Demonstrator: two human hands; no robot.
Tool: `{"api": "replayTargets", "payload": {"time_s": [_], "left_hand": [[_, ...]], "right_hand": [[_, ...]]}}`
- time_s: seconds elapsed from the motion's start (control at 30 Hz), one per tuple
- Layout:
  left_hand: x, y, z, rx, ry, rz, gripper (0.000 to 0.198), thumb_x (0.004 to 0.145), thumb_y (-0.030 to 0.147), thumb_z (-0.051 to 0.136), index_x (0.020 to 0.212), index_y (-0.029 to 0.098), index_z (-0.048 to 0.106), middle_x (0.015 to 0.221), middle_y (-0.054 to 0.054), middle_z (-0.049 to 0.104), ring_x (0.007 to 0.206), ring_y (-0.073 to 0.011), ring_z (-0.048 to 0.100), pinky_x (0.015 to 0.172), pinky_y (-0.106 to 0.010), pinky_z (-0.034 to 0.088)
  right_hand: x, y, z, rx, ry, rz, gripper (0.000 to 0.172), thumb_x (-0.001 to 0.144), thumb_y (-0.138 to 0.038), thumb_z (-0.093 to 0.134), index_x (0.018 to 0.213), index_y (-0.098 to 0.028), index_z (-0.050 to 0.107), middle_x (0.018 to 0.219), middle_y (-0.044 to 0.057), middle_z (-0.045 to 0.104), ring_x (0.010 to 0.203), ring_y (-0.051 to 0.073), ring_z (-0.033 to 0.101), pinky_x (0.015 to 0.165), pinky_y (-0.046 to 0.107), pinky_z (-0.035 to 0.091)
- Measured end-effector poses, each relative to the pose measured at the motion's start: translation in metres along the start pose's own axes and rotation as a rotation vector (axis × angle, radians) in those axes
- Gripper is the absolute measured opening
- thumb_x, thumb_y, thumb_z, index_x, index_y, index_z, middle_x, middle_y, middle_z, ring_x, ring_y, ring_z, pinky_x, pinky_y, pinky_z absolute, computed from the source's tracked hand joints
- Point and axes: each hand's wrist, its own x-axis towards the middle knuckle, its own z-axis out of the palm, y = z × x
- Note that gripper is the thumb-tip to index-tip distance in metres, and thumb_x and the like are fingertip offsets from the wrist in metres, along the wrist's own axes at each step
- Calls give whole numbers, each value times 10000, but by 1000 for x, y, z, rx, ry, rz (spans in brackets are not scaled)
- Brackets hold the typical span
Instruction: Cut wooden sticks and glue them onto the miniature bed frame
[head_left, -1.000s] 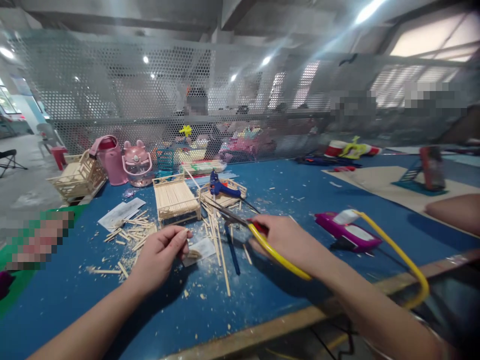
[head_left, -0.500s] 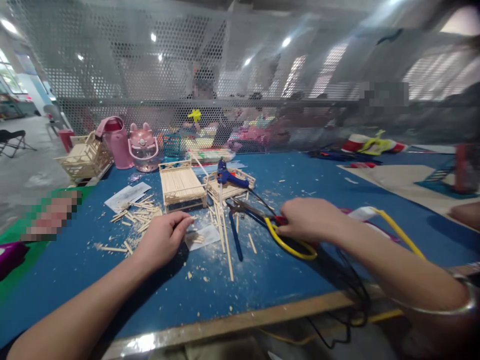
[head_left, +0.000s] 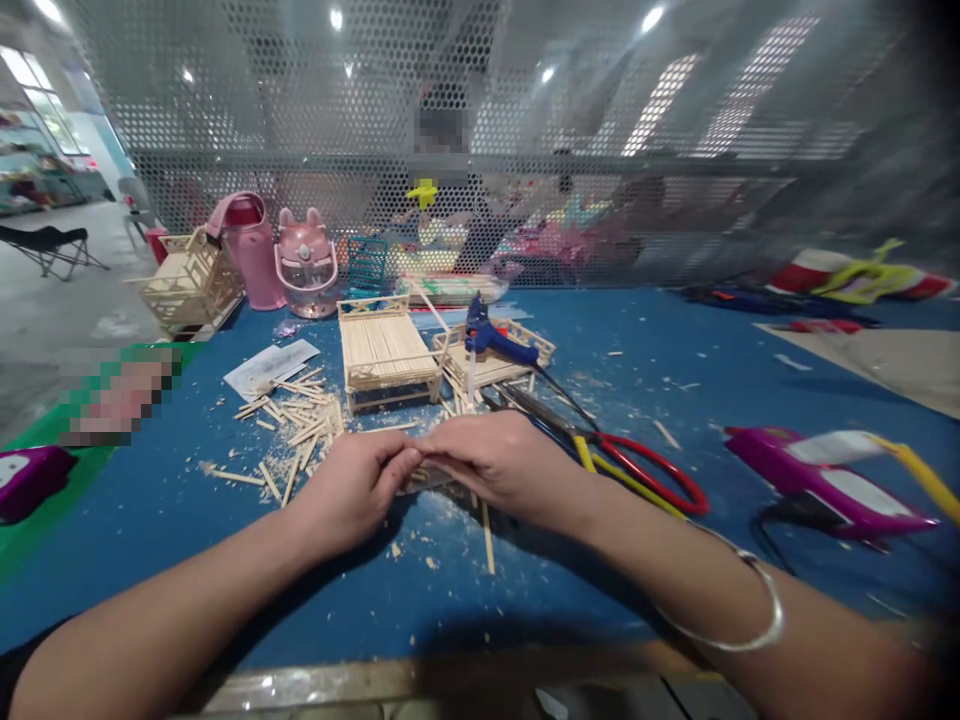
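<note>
My left hand (head_left: 358, 487) and my right hand (head_left: 499, 463) meet over the blue table (head_left: 225, 560), fingertips pinched together at the middle. What they pinch is too small to make out. Loose wooden sticks (head_left: 296, 425) and sawdust lie around them. Red-and-yellow-handled scissors (head_left: 637, 470) lie just right of my right hand. A small wooden stick bed (head_left: 386, 350) stands behind the hands. A blue glue gun (head_left: 491, 340) rests on another stick frame (head_left: 499, 365) beside it.
A pink jug (head_left: 247, 250), a pink bottle (head_left: 306, 275) and a wooden stick house (head_left: 187, 285) stand at the back left. A purple device (head_left: 817, 485) with a yellow strap lies at the right. A perforated metal screen (head_left: 525, 150) closes the far side; people sit behind it.
My right hand let go of the scissors, which now lie on the table, and moved left to meet my left hand. The camera tilted down and shifted.
</note>
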Motion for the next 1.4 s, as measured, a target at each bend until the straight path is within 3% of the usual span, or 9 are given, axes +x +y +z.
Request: {"api": "replayTargets", "payload": {"time_s": [0.13,0.23,0.4,0.53,0.63,0.8,0.97,1.2,1.4], "left_hand": [[-1,-2,4,-41,23,45,242,893,216,399,767,170,600,660,11,626,597,-109,549,583,-222,416],[-2,-4,3,51,116,81,169,873,219,462,957,184,605,834,-26,672,761,-151,597,698,-283,462],[0,-11,4,191,51,127,372,819,210,564,1185,172,503,1047,-90,644,946,-211,573,823,-373,466],[3,-15,6,184,-65,136,431,805,192,575,1224,194,471,1051,-89,642,946,-224,580,810,-376,476],[4,-17,7,186,-129,103,450,820,194,554,1256,193,440,1022,-92,654,944,-227,592,812,-380,477],[5,-17,7,172,-111,71,405,807,206,576,1191,172,451,1030,-94,656,958,-234,595,812,-376,480],[6,-16,9,140,-114,53,379,785,151,591,1137,160,451,1044,-104,660,973,-239,604,808,-371,484],[7,-16,9,137,-132,15,423,775,138,602,1160,154,427,1073,-120,659,1012,-242,602,817,-370,488],[7,-16,10,244,-125,90,537,800,140,553,1293,157,339,1065,-124,659,1052,-257,580,845,-397,471]], "right_hand": [[-5,0,-5,50,28,82,211,889,-191,442,824,-152,639,764,43,691,694,123,613,634,221,438],[-6,5,-8,114,29,248,134,856,-183,481,851,-156,612,736,27,679,632,108,590,594,208,412],[-6,12,-8,209,-20,435,101,856,-252,473,876,-177,537,664,3,639,578,112,549,546,217,370],[-5,13,-8,180,-91,435,148,869,-252,449,967,-181,534,704,8,641,610,124,550,580,227,371],[-4,14,-8,121,-186,428,135,868,-217,454,845,-189,584,721,11,632,626,122,538,598,234,360],[-6,20,-2,53,-243,300,119,824,-242,567,749,-191,643,747,29,591,735,150,521,656,261,352],[-5,20,4,-29,-296,289,112,822,-244,584,752,-189,651,747,25,596,756,162,513,687,296,309],[-5,16,5,-79,-363,265,166,874,-223,487,786,-166,616,787,44,629,761,169,525,733,319,296],[-3,16,4,-128,-351,191,183,875,-220,467,800,-171,626,801,58,643,772,183,528,724,323,288]]}}
